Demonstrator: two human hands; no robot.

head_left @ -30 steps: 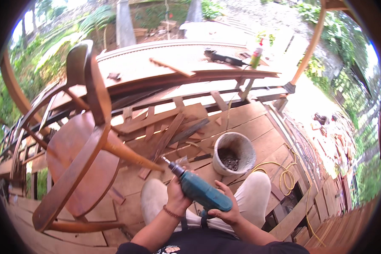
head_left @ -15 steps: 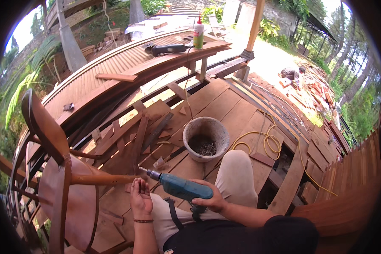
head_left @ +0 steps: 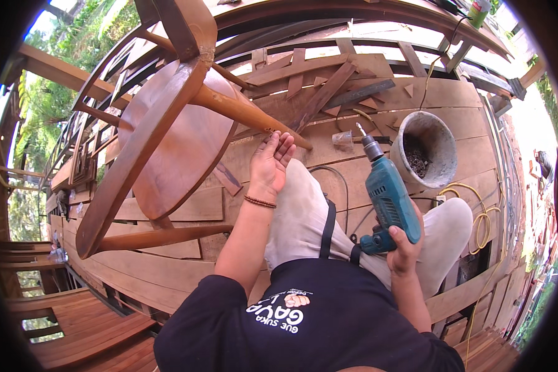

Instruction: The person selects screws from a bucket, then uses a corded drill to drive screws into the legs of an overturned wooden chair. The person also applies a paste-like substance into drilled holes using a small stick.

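A wooden chair [head_left: 180, 146] lies tipped over on the left, its round seat facing sideways and a tapered leg [head_left: 232, 108] pointing toward me. My left hand [head_left: 270, 164], palm up with fingers curled and drawn together, is at that leg beside small dark marks or holes near its end. Anything pinched in those fingertips is too small to make out. In my right hand [head_left: 408, 245] is a teal power drill [head_left: 390, 195], gripped by its handle. The drill's bit points up and away, apart from the chair leg.
A grey bucket [head_left: 425, 150] with dark debris inside stands beyond the drill. Near it are a small clear plastic cup [head_left: 342, 140] and a yellow cord [head_left: 482, 220]. Wood offcuts [head_left: 325, 96] litter the plank floor. A bottle [head_left: 478, 12] stands on the far bench.
The view has swung down and left, bringing the chair nearer the middle. The drill has moved right, away from the chair leg, and its bit has turned upward. My left hand stays by the leg.
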